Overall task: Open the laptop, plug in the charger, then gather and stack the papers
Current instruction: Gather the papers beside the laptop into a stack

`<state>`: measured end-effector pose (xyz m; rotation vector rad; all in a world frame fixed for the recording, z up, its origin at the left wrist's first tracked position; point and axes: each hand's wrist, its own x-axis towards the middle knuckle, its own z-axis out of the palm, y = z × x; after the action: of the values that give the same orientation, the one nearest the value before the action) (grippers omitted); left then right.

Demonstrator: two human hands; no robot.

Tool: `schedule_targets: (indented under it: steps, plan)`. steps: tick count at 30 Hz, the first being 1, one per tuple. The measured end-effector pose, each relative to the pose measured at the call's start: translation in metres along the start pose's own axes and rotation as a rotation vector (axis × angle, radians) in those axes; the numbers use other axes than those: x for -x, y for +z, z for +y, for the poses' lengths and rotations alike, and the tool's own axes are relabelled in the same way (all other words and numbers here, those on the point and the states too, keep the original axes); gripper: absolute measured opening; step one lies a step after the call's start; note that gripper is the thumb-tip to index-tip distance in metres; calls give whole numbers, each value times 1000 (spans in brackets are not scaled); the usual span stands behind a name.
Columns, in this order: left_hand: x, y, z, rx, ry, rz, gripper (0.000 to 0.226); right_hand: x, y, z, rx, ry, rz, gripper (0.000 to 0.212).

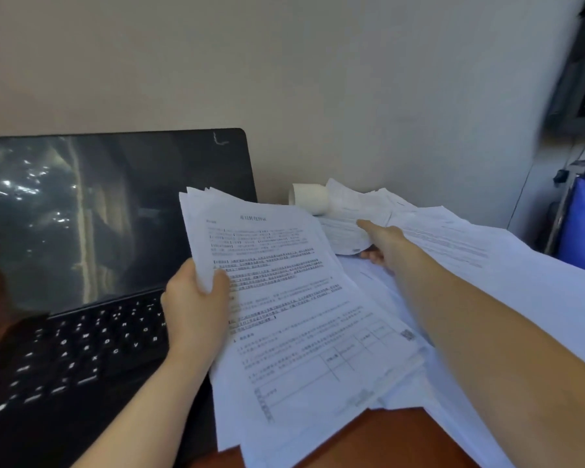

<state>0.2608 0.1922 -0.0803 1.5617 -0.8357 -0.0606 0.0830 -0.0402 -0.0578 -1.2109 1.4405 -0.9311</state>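
Pinching the far loose sheet [342, 228] in my right grip [385, 243], I should slide it flat onto the sheaf [301, 305] my left grip [196, 304] clasps, edges aligned.

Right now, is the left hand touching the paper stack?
Touching. Head view: the left hand grips the paper stack by its left edge, thumb on top. Right hand pinches a loose sheet.
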Motion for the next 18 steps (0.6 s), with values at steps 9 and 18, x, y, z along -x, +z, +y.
schedule_targets:
  steps: [9,18]
  plan:
    - [-2,-2,-5,-7,-34,-7,14,-8,0,15,-90,-59,85,14]
    - [-1,-1,-2,-21,-17,-28,11,20,-35,20,-186,-171,170,16]
